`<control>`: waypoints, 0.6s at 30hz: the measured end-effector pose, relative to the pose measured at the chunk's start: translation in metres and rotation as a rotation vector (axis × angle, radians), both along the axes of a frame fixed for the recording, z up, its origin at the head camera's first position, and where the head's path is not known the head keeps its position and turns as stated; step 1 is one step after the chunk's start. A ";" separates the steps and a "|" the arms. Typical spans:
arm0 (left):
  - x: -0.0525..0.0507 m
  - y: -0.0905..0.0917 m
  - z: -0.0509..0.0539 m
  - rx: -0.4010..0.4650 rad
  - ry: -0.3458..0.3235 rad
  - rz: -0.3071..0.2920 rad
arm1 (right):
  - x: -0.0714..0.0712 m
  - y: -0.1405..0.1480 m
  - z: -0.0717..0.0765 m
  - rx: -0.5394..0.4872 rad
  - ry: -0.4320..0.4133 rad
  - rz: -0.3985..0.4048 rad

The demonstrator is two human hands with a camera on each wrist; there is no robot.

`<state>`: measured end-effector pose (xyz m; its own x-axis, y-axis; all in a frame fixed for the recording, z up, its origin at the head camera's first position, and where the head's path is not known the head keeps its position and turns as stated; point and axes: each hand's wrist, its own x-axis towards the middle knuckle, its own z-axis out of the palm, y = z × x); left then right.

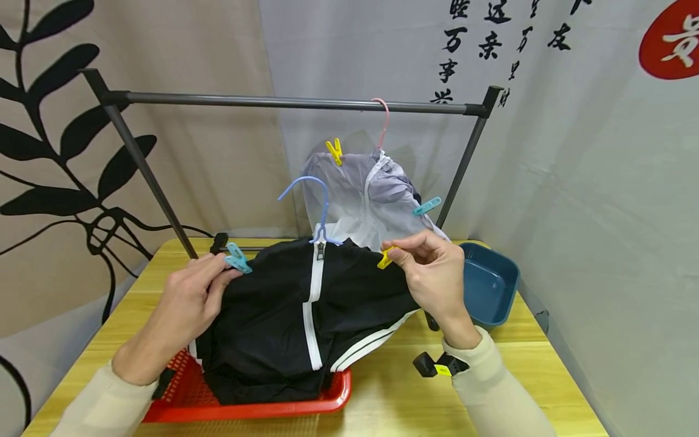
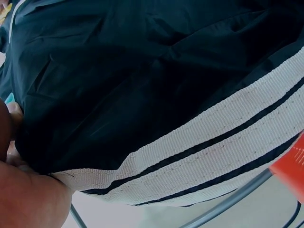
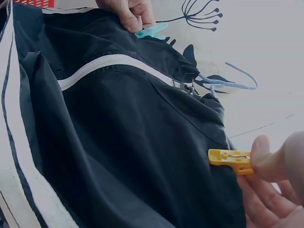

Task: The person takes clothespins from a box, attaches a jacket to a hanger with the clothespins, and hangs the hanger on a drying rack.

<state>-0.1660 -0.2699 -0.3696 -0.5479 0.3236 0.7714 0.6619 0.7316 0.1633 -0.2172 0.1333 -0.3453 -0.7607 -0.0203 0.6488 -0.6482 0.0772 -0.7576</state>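
A black jacket (image 1: 273, 297) with a white zipper strip hangs upright on a blue hanger (image 1: 326, 212), whose hook stands free above the collar. My left hand (image 1: 188, 303) pinches the jacket's left shoulder edge, right beside a light-blue clothespin (image 1: 238, 259) on the fabric. On the other shoulder, my right hand (image 1: 434, 279) pinches a yellow clothespin (image 1: 385, 258) between thumb and fingers. The right wrist view shows this yellow clothespin (image 3: 230, 160) with its tip over the jacket's edge. White striped trim (image 2: 204, 137) runs along the jacket's side. The jacket's bottom lies over a red basket (image 1: 246, 413).
Behind, a grey and white jacket (image 1: 349, 194) with yellow and blue clothespins hangs by a pink hanger (image 1: 385, 121) from a dark metal rack (image 1: 273, 102). A dark-blue bin (image 1: 491, 285) stands at the right on the wooden table (image 1: 464, 406).
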 end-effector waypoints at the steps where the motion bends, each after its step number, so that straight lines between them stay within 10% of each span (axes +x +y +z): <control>1: 0.000 0.000 0.000 -0.001 -0.001 0.000 | 0.001 0.001 0.000 0.007 -0.008 0.001; 18: -0.002 -0.002 -0.004 0.019 -0.033 -0.007 | 0.005 0.018 -0.004 0.290 -0.056 -0.052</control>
